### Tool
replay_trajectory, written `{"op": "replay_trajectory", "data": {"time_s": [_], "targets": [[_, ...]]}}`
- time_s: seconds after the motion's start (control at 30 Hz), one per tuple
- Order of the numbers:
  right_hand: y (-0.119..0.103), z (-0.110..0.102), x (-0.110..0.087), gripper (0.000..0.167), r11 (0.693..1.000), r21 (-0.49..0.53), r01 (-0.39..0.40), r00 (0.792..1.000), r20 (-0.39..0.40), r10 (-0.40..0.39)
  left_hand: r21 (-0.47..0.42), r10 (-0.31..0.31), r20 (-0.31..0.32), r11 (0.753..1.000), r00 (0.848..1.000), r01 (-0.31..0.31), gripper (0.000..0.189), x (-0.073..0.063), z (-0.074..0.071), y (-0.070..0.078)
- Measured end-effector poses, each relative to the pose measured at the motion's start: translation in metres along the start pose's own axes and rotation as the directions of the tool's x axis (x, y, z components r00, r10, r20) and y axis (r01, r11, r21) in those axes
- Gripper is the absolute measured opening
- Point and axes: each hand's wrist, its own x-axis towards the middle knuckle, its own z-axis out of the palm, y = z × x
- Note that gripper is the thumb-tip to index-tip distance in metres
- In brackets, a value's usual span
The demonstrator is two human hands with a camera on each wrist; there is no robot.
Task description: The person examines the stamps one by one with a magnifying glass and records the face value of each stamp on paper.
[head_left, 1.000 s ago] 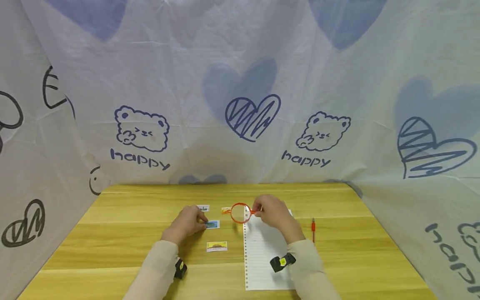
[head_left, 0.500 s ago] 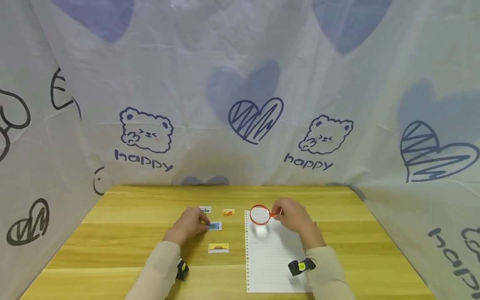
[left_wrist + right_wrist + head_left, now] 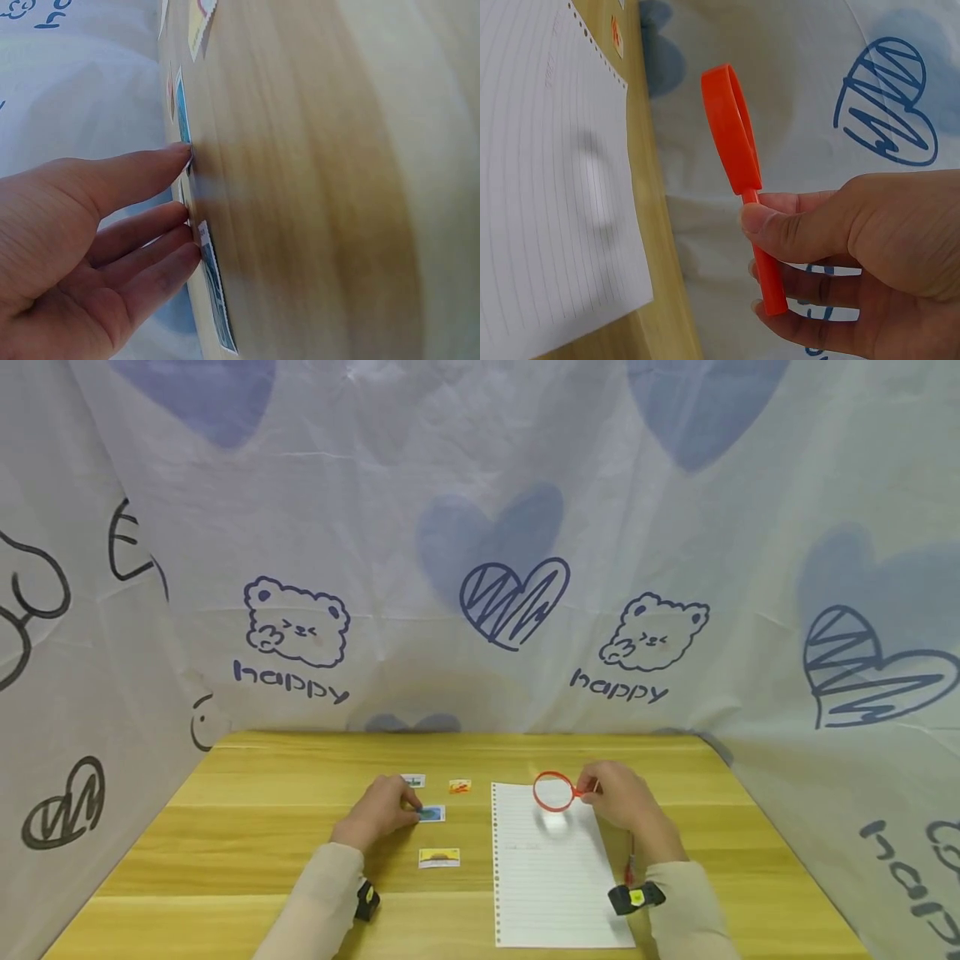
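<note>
My right hand pinches the handle of a red magnifying glass between thumb and fingers. It is raised over the far part of a lined loose-leaf sheet, casting a bright patch of light on the paper. My left hand rests at the table on the left, thumb tip on the edge of a blue stamp. In the left wrist view its other fingers stretch toward a second bluish stamp, which the hand covers in the head view.
A yellow stamp lies nearer, an orange one and a greyish one farther back. A red pen lies partly under my right forearm. Beyond the wooden table hangs a printed cloth.
My right hand has carried the magnifying glass rightward, from beside the orange stamp to over the sheet. The left hand stays by the blue stamp. The head view has shifted slightly.
</note>
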Motion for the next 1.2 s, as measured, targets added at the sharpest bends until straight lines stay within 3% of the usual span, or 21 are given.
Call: {"op": "replay_trajectory", "data": {"time_s": [0.47,0.7,1.2], "targets": [[0.029,-0.017,-0.014,0.01,0.997,-0.026,-0.07,0.997,0.012,0.071,-0.025,0.01,-0.016,1.0,1.0,-0.01,0.01,0.0,0.002,-0.001],[0.047,-0.025,-0.022,0.01,0.998,-0.044,-0.042,0.999,0.009,0.043,-0.018,0.015,-0.022,1.0,1.0,-0.015,0.01,-0.001,0.001,-0.002],[0.081,-0.037,-0.039,0.008,0.996,-0.066,-0.068,0.998,0.003,0.068,-0.016,0.012,-0.014,1.0,1.0,-0.012,0.01,-0.001,-0.001,0.002]]}}
